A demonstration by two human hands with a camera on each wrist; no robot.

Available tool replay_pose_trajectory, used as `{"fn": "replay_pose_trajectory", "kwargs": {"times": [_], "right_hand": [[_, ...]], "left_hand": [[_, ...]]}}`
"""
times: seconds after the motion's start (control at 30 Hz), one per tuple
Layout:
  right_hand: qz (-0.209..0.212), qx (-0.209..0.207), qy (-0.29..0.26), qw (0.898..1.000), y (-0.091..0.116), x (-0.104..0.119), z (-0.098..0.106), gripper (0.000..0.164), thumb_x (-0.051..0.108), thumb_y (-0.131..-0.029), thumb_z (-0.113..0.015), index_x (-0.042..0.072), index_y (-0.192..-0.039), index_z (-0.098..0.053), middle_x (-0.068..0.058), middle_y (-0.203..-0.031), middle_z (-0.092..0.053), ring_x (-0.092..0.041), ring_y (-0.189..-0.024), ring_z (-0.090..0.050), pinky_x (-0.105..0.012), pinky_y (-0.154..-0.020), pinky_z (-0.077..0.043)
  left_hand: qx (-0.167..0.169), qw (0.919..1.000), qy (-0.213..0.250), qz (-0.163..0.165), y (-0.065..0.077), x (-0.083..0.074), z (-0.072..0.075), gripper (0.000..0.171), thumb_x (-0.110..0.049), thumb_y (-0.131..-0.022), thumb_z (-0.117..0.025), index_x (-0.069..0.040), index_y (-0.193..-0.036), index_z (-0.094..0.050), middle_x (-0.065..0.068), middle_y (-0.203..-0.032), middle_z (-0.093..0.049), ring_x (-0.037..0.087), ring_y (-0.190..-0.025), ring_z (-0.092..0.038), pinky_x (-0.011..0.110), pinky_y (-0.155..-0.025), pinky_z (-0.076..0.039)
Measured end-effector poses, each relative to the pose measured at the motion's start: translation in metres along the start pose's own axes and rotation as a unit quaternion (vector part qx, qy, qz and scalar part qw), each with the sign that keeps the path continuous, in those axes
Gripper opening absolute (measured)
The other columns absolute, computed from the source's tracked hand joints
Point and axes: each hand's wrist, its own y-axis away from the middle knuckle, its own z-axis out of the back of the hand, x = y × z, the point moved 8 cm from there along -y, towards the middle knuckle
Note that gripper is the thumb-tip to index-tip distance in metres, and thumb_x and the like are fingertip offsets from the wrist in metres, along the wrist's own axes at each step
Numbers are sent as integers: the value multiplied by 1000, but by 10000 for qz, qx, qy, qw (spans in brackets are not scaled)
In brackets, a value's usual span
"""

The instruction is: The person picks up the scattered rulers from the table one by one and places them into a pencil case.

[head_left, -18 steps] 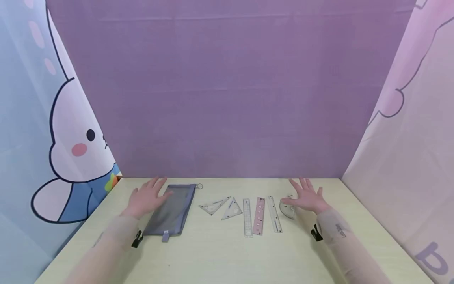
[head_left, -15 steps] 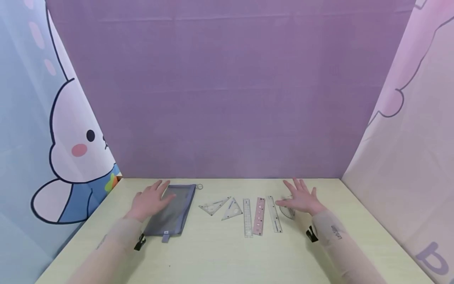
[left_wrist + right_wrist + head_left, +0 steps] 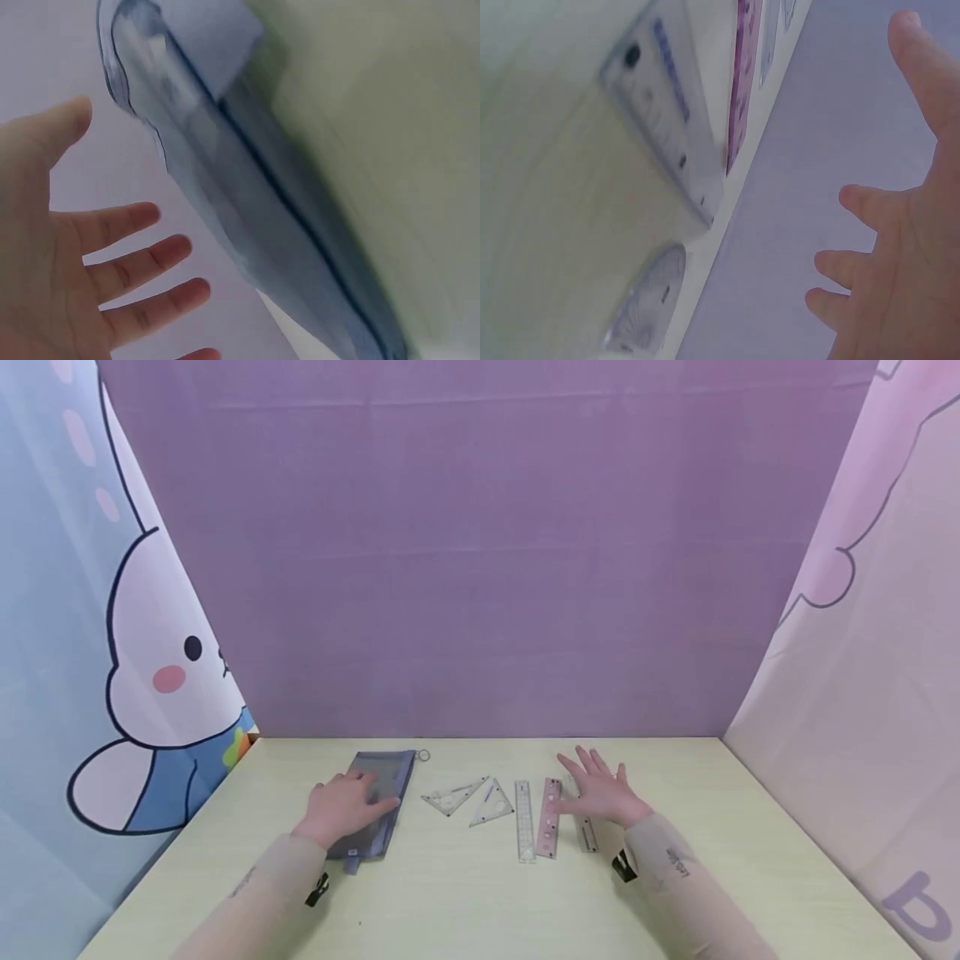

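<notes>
My left hand (image 3: 347,806) hovers over a grey-blue mesh zip pouch (image 3: 384,768), fingers spread and nothing in them. In the left wrist view the pouch (image 3: 247,187) lies beyond the open fingers. My right hand (image 3: 600,795), also spread and holding nothing, overlaps a clear ruler (image 3: 588,838) and the edge of a pink ruler (image 3: 547,839) in the head view. The right wrist view shows a clear protractor (image 3: 651,304) beside that clear ruler (image 3: 667,112); in the head view the hand hides the protractor.
Another clear ruler (image 3: 524,827) lies left of the pink one. Two clear set squares (image 3: 489,815) sit between it and the pouch. A purple curtain (image 3: 480,568) hangs behind the table's (image 3: 450,902) back edge, with printed curtains at both sides.
Both hands have moved inward: the left to the right, further over the pouch, and the right to the left, from the protractor to above the rulers. The objects stay in place.
</notes>
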Motion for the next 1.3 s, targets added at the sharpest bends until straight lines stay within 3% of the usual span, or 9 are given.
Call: {"fn": "replay_pose_trajectory", "kwargs": {"times": [0.2,0.5,0.63,0.8,0.97,1.13,1.3], "right_hand": [[91,73,-9,9999,-2,13,-5,91,61,-83,-63,14,-153,-28,-23,-157,-12,-47,-142,-6,-75,-99,1],[152,193,-289,9993,-7,32,-13,93,64,-81,-62,16,-153,-27,-20,-158,-10,-45,-143,-4,-73,-101,4],[160,263,-377,9988,-12,39,-19,94,65,-80,-63,19,-153,-27,-19,-159,-10,-42,-144,-3,-73,-101,4],[167,323,-383,9986,-18,48,-25,95,66,-80,-62,19,-154,-27,-17,-159,-11,-40,-144,-5,-72,-102,1],[170,424,-521,9976,-22,55,-33,96,69,-79,-61,18,-154,-27,-17,-159,-13,-40,-144,-8,-73,-102,-1],[85,432,-649,9969,-27,62,-39,96,70,-78,-60,17,-153,-29,-17,-158,-17,-39,-144,-11,-73,-102,-2],[-1,341,-868,9956,-32,69,-45,92,66,-81,-61,11,-150,-34,-20,-155,-25,-42,-142,-18,-74,-102,-6]], "left_hand": [[197,9995,211,136,-1,-7,-6,76,-66,-80,-62,-4,-124,-58,10,-103,-64,26,-80,-63,41,-55,-49],[594,9965,516,273,4,-8,-13,81,-53,-76,-74,0,-132,-50,4,-83,-63,21,-68,-59,39,-53,-50],[567,9960,642,272,4,-6,-14,65,-41,-79,-75,-3,-127,-54,5,-87,-64,21,-70,-59,40,-56,-50],[519,9914,1152,344,2,-3,-16,38,-28,-81,-73,-7,-112,-64,5,-92,-66,18,-73,-58,37,-61,-50],[407,9804,1869,469,3,4,-19,22,-20,-82,-72,-8,-100,-68,3,-88,-65,16,-73,-58,36,-65,-50],[163,9661,2518,544,5,13,-23,18,-18,-83,-71,-7,-97,-70,0,-82,-63,15,-71,-56,34,-65,-48],[60,9387,3364,746,6,21,-31,16,-16,-85,-69,-4,-96,-68,1,-78,-61,15,-65,-56,33,-61,-47]]}}
